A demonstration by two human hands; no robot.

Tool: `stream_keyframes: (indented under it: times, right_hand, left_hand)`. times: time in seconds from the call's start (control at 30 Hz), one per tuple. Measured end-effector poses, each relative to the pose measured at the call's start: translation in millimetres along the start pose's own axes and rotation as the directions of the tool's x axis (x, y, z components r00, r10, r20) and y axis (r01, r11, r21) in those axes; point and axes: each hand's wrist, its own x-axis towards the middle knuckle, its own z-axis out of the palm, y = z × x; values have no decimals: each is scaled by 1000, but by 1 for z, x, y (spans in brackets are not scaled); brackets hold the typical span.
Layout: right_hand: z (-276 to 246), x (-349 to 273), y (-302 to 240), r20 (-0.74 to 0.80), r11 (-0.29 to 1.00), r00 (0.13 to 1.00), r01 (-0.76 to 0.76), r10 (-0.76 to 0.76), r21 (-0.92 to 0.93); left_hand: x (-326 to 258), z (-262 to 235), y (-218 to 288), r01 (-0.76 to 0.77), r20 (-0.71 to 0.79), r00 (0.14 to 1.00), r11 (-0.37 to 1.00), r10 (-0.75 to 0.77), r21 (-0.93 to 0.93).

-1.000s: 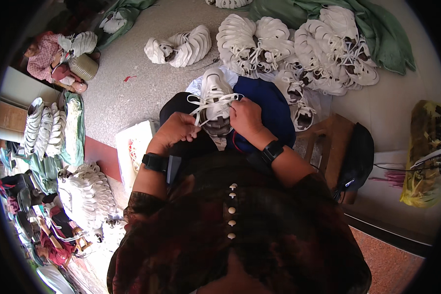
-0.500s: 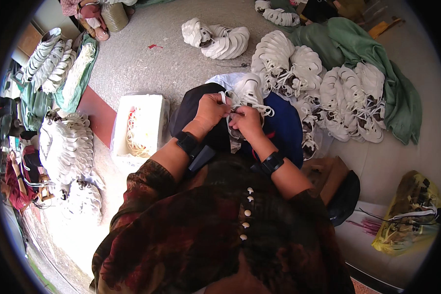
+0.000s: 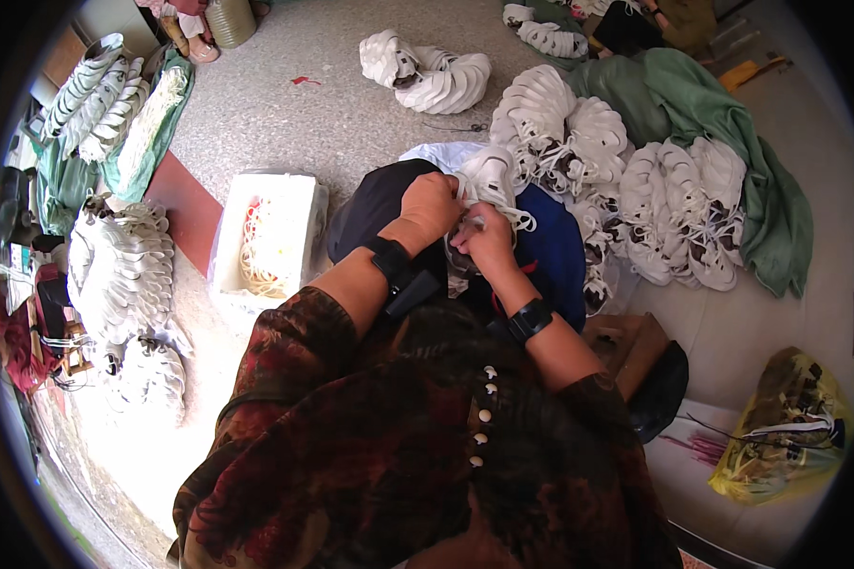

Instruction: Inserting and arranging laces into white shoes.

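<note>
A white shoe upper [image 3: 490, 176] with a white shoelace [image 3: 525, 221] rests over dark cloth in front of me, toe end pointing away. My left hand [image 3: 431, 206] is closed at the left edge of its lacing opening, fingertips partly hidden. Close beside it, my right hand [image 3: 487, 239] pinches at the near end of the opening. Something small and pale shows between its fingers, apparently the shoelace. A loose loop of lace hangs on the upper's right side. The brown inside of the upper shows below the right fingers.
On the left stands a white box [image 3: 294, 223] with loose laces inside. Stacked white uppers [image 3: 531, 104] lie ahead and right, beside a green cloth [image 3: 712, 114]; another stack [image 3: 123, 270] is far left. A yellow bag [image 3: 778, 436] sits at right. Other people work beyond.
My left hand has come in against the upper, and the lace loop that stood out by its fingers no longer shows. My right hand has shifted slightly right and turned. The view has tilted a little.
</note>
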Motion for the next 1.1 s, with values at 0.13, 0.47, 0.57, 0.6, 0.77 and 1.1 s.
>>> stream_keyframes:
  times: [0.13, 0.47, 0.57, 0.6, 0.77, 1.1]
  right_hand:
    - [-5, -1, 1, 5, 849, 940, 311, -342, -426]
    - [1, 2, -5, 91, 451, 874, 333, -477, -828]
    - [-2, -1, -11, 66, 499, 891, 311, -449, -809]
    - [-4, -2, -13, 84, 528, 912, 304, -400, -793]
    - [-35, -23, -31, 589, 606, 808, 480, -24, -634]
    - [-25, -47, -10, 513, 223, 725, 653, -459, -724]
  left_hand:
    - [-15, -3, 10, -188, 17, 982, 956, 189, 223]
    - [-24, -2, 1, -178, -17, 983, 978, 180, 112]
    - [-22, -5, 4, -116, -1, 993, 991, 116, 64]
    - [-22, -6, 6, -105, 8, 994, 994, 104, 29]
    - [-23, -5, -1, -69, -31, 997, 994, 67, -82]
    - [-14, 0, 2, 35, -11, 999, 950, -40, -310]
